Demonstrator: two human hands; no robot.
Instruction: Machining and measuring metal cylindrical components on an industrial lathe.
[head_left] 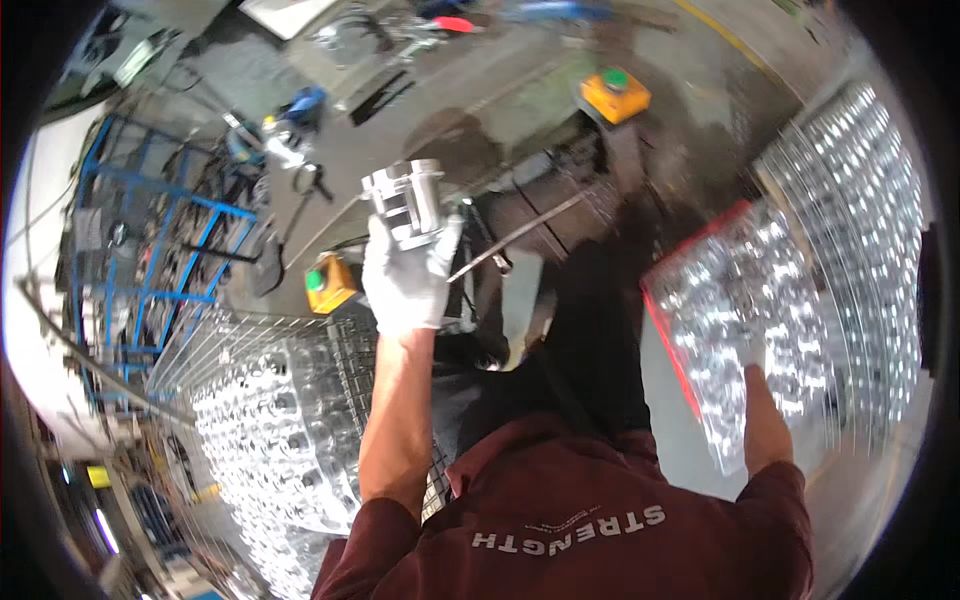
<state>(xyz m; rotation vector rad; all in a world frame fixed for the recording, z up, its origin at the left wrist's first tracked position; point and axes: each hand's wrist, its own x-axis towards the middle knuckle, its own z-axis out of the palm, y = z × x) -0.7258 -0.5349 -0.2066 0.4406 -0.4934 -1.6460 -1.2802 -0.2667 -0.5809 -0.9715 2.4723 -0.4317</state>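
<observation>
A white-gloved left hand point(405, 280) closes around a machined, silvery metal casting point(408, 203), held upright above the fingers, over a grey machine surface point(520, 110). The right hand point(752, 365) reaches into a red-rimmed tray point(690, 375) of shiny castings at the right; its grip cannot be told. A wire basket point(265, 420) of similar parts sits lower left.

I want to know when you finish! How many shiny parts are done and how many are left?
No exact count. The red tray on the right already holds many metal parts. The left hand holds one metal part; the right hand reaches into the tray. The wire basket is still heaped.
</observation>
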